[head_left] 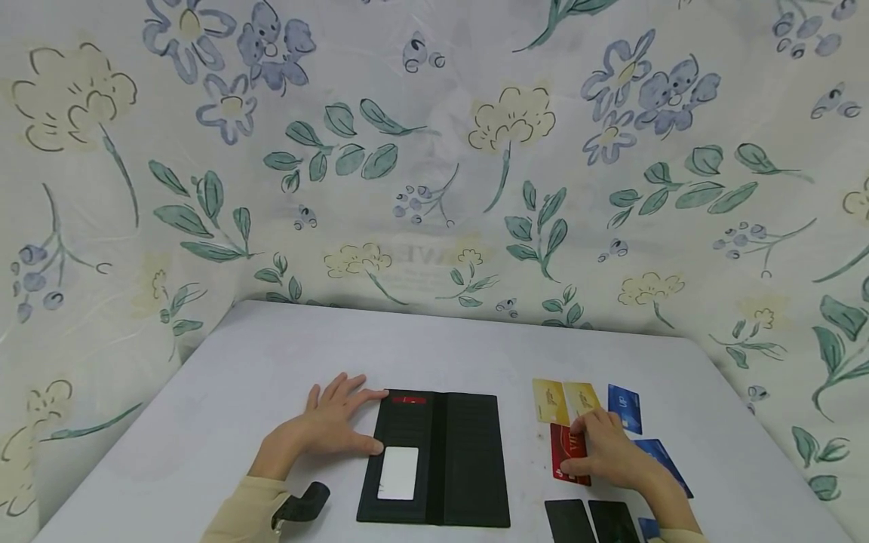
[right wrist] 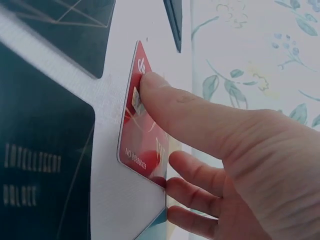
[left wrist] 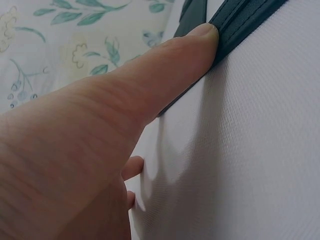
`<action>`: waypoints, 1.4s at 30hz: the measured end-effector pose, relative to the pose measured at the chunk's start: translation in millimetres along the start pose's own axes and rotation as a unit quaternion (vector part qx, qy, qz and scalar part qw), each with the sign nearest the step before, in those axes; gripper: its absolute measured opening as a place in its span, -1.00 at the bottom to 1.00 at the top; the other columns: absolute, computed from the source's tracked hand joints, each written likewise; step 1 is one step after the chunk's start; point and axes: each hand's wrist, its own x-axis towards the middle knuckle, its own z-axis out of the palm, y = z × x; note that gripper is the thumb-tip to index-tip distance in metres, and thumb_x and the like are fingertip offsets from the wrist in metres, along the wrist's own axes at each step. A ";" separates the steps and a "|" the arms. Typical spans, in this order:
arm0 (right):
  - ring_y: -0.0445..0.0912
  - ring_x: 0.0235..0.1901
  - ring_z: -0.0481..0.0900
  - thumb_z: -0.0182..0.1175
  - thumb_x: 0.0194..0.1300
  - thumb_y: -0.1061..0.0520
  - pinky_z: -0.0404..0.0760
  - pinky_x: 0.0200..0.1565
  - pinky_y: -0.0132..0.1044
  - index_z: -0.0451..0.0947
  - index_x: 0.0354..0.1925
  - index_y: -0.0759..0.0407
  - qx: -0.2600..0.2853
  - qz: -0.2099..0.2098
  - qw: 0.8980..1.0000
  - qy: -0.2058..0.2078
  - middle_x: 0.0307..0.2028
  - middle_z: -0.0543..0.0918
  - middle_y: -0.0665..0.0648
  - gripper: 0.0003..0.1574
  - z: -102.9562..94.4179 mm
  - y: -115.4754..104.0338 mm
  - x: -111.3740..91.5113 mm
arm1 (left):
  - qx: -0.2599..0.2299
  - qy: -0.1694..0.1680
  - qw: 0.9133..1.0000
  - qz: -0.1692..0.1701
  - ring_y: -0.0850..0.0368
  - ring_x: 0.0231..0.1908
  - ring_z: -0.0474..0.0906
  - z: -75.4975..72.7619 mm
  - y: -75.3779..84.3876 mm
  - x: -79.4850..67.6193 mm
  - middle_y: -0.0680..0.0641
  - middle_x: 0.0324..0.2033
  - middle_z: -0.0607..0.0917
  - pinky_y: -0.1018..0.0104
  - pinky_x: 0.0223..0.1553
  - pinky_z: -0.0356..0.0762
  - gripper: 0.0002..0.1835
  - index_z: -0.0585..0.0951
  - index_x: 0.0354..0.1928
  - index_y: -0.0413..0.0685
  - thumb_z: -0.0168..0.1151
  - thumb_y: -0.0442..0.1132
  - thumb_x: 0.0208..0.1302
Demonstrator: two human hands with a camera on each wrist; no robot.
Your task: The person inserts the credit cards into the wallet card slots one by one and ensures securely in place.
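Fingers (head_left: 585,421) of the right hand (head_left: 608,450) partly hide the red card (head_left: 564,448).

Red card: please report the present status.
Left hand touching black wallet. Right hand touching red card, partly covering it. Yellow cards close beyond.

Facing forward and down from the head over the black wallet (head_left: 437,458). Close from left wrist, sharing its left edge with head; close from right wrist, right of it.

Glossy plastic red card (right wrist: 137,142), matt leather-like black wallet (head_left: 470,467), fine-grained white tabletop (left wrist: 275,125), faintly shiny floral sheeting (head_left: 448,98)
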 end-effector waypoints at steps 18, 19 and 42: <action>0.13 0.07 0.26 0.59 -0.12 -0.10 0.61 0.02 0.08 0.38 0.02 0.30 0.007 0.000 1.000 -0.008 -0.05 0.43 0.17 -0.11 -2.3 -0.5 2.8 | -0.001 0.003 1.000 0.004 -0.42 0.47 -0.21 -2.3 -1.2 -2.0 -0.30 0.47 0.12 -0.51 0.31 -0.43 -0.09 0.39 0.38 0.12 0.47 0.23 -0.04; 0.13 0.07 0.26 0.59 -0.12 -0.10 0.61 0.02 0.08 0.38 0.02 0.30 0.008 0.000 1.000 -0.008 -0.05 0.43 0.17 -0.11 -2.5 -0.5 2.8 | -0.003 0.002 1.000 0.005 -0.42 0.47 -0.21 -2.6 -1.0 -2.1 -0.30 0.47 0.11 -0.51 0.31 -0.43 -0.09 0.39 0.38 0.12 0.47 0.23 -0.04; 0.12 0.08 0.33 0.51 0.03 -0.07 0.59 0.04 0.14 0.46 0.14 0.24 0.032 -0.024 0.999 0.005 0.06 0.44 0.22 -0.20 -4.3 6.8 4.1 | -0.008 -0.005 1.000 0.006 -0.41 0.48 -0.23 -0.5 0.8 1.2 -0.28 0.48 0.10 -0.51 0.32 -0.44 -0.09 0.39 0.38 0.16 0.48 0.23 -0.04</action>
